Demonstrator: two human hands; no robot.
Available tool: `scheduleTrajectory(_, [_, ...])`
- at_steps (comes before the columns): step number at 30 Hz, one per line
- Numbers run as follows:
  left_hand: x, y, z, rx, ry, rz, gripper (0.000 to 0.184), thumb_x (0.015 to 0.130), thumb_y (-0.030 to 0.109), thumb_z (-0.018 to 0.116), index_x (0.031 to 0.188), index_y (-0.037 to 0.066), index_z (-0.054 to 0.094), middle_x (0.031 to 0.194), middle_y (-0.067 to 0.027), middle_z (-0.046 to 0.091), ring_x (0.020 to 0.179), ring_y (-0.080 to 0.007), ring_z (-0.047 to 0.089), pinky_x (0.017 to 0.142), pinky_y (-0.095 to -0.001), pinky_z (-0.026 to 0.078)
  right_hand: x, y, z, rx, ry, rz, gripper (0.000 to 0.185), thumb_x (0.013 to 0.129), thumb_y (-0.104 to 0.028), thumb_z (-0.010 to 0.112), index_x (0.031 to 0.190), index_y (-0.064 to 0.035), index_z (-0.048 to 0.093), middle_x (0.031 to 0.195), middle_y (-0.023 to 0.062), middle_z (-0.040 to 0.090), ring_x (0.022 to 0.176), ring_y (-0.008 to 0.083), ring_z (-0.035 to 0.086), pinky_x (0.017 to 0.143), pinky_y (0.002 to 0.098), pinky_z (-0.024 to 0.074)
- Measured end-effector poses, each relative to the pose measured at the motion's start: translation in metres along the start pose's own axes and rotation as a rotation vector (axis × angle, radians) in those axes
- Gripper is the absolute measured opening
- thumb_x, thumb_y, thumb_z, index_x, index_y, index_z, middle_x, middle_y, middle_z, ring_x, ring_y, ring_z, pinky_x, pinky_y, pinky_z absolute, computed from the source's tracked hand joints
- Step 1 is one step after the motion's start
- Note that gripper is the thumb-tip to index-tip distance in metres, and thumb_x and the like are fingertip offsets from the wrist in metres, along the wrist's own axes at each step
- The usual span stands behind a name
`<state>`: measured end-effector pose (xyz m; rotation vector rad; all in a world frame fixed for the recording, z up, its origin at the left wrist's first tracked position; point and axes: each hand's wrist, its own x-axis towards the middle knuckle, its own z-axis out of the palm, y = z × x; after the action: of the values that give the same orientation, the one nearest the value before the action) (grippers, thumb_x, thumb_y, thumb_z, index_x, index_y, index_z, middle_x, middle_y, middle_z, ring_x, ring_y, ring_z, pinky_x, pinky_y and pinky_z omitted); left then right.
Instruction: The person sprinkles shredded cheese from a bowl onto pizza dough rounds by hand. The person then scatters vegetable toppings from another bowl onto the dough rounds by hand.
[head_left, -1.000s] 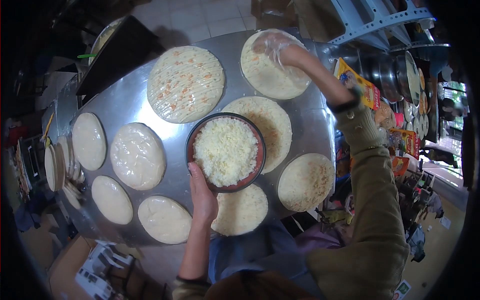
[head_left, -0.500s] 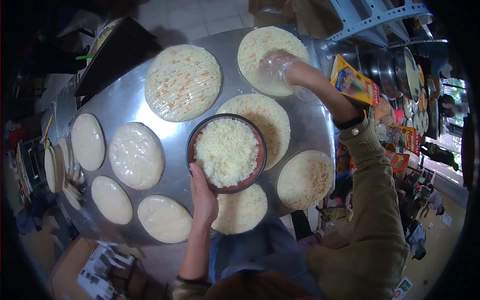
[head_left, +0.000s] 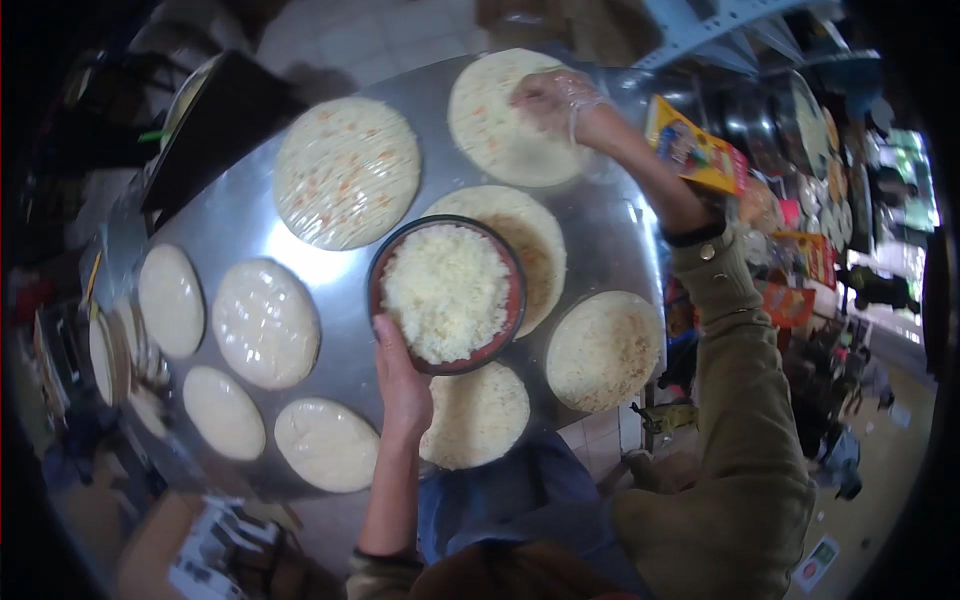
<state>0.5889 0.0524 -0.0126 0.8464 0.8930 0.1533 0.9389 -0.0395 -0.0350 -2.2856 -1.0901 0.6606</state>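
A bowl (head_left: 516, 300) with a dark rim and reddish inner wall is shown at the centre of the frame, heaped with white, fine-grained crumbs (head_left: 445, 290). It is gripped at its lower left by the left hand (head_left: 405, 395), the thumb laid against the rim; the remaining fingers are hidden beneath. At the upper centre, the right hand (head_left: 552, 100), covered by a clear glove, is held over a pale round (head_left: 490, 115) flecked with orange. Its fingers are blurred; whether they are apart or together, whether anything is held and whether the round is touched cannot be told. The middle round (head_left: 540, 240) is partly covered from view by the bowl, and the upper edge of the lower round (head_left: 480, 415) is likewise concealed. Crowded objects at the far right are blurred and hard to make out
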Motion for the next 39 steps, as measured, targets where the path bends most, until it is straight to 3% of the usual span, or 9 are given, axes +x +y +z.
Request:
scheduleTrajectory(2, [0.012, -0.014, -0.010, 0.052, -0.028, 0.006, 0.066, 0.097, 0.056, 0.030, 0.143, 0.009, 0.029, 0.143, -0.0093, 0.039, 0.128, -0.0236, 0.043, 0.105, -0.0400, 0.038, -0.019, -0.002, 0.003, 0.694, -0.070, -0.077, 0.019, 0.087, -0.017, 0.065, 0.099, -0.0023, 0.064, 0.095, 0.0094, 0.066, 0.087, 0.0144, 0.062, 0.073, 0.0309, 0.0523])
scheduleTrajectory(6, [0.029, -0.016, 0.003, 0.080, -0.086, 0.048, 0.070, 0.096, 0.059, 0.031, 0.146, 0.011, 0.025, 0.147, -0.0084, 0.034, 0.134, -0.0251, 0.034, 0.105, -0.0429, 0.037, -0.085, -0.079, 0.033, 0.402, 0.229, -0.561, 0.023, 0.091, -0.025, 0.058, 0.092, -0.0032, 0.065, 0.095, 0.0102, 0.065, 0.090, 0.0232, 0.062, 0.082, 0.0358, 0.0486])
scheduleTrajectory(8, [0.024, -0.010, 0.034, 0.067, 0.020, 0.043, 0.075, 0.093, 0.062, 0.035, 0.147, 0.012, 0.023, 0.148, -0.0102, 0.032, 0.133, -0.0271, 0.037, 0.101, -0.0423, 0.041, -0.112, -0.121, 0.029, 0.091, -0.122, -0.371, 0.029, 0.084, -0.028, 0.062, 0.101, -0.0046, 0.063, 0.103, 0.0152, 0.061, 0.097, 0.0303, 0.059, 0.085, 0.0380, 0.0468])
scheduleTrajectory(10, [0.028, -0.011, 0.035, 0.023, -0.082, -0.025, 0.077, 0.091, 0.063, 0.038, 0.147, 0.013, 0.022, 0.148, -0.0113, 0.030, 0.132, -0.0272, 0.037, 0.098, -0.0424, 0.044, -0.136, -0.102, 0.098, -0.152, 0.454, -0.524, 0.032, 0.082, -0.024, 0.064, 0.106, -0.0032, 0.060, 0.105, 0.0182, 0.059, 0.098, 0.0339, 0.058, 0.085, 0.0392, 0.0465])
scheduleTrajectory(13, [0.030, -0.014, 0.047, 0.063, -0.044, -0.017, 0.078, 0.091, 0.064, 0.039, 0.147, 0.013, 0.021, 0.149, -0.0120, 0.027, 0.133, -0.0280, 0.035, 0.094, -0.0430, 0.048, -0.146, -0.102, 0.088, -0.156, 0.223, -0.389, 0.026, 0.082, -0.012, 0.057, 0.107, -0.0025, 0.060, 0.099, 0.0206, 0.061, 0.093, 0.0324, 0.060, 0.080, 0.0377, 0.0480])
scheduleTrajectory(20, [0.028, -0.016, 0.053, 0.093, -0.100, -0.060, 0.076, 0.094, 0.061, 0.034, 0.150, 0.014, 0.012, 0.151, -0.0142, 0.020, 0.137, -0.0333, 0.026, 0.106, -0.0512, 0.034, -0.123, -0.071, 0.074, 0.466, 0.151, -0.403, 0.016, 0.082, -0.011, 0.064, 0.094, -0.0001, 0.065, 0.089, 0.0164, 0.065, 0.076, 0.0267, 0.063, 0.067, 0.0357, 0.0519])
scheduleTrajectory(23, [0.039, -0.027, 0.033, -0.035, -0.141, -0.077, 0.065, 0.099, 0.051, 0.032, 0.145, 0.006, 0.024, 0.145, -0.0109, 0.035, 0.132, -0.0256, 0.037, 0.108, -0.0415, 0.033, -0.121, -0.066, 0.035, 0.990, -0.234, -0.071, 0.028, 0.084, -0.023, 0.068, 0.106, -0.0061, 0.066, 0.097, 0.0041, 0.067, 0.083, 0.0132, 0.062, 0.064, 0.0303, 0.0536])
scheduleTrajectory(28, [0.021, -0.016, 0.018, -0.003, -0.028, -0.036, 0.071, 0.097, 0.057, 0.032, 0.144, 0.005, 0.022, 0.144, -0.0114, 0.034, 0.130, -0.0249, 0.039, 0.105, -0.0382, 0.037, -0.089, -0.030, -0.013, 0.313, -0.128, 0.228, 0.020, 0.088, -0.025, 0.063, 0.102, -0.0129, 0.069, 0.101, 0.0088, 0.066, 0.086, 0.0182, 0.063, 0.072, 0.0302, 0.0538])
scheduleTrajectory(39, [-0.012, -0.008, -0.024, -0.060, -0.001, -0.003, 0.070, 0.097, 0.055, 0.033, 0.145, 0.004, 0.021, 0.146, -0.0123, 0.031, 0.133, -0.0256, 0.036, 0.108, -0.0416, 0.034, -0.023, 0.046, -0.004, -0.217, 0.255, 0.113, 0.013, 0.085, -0.016, 0.060, 0.094, -0.0119, 0.070, 0.099, 0.0123, 0.067, 0.088, 0.0295, 0.065, 0.080, 0.0353, 0.0506])
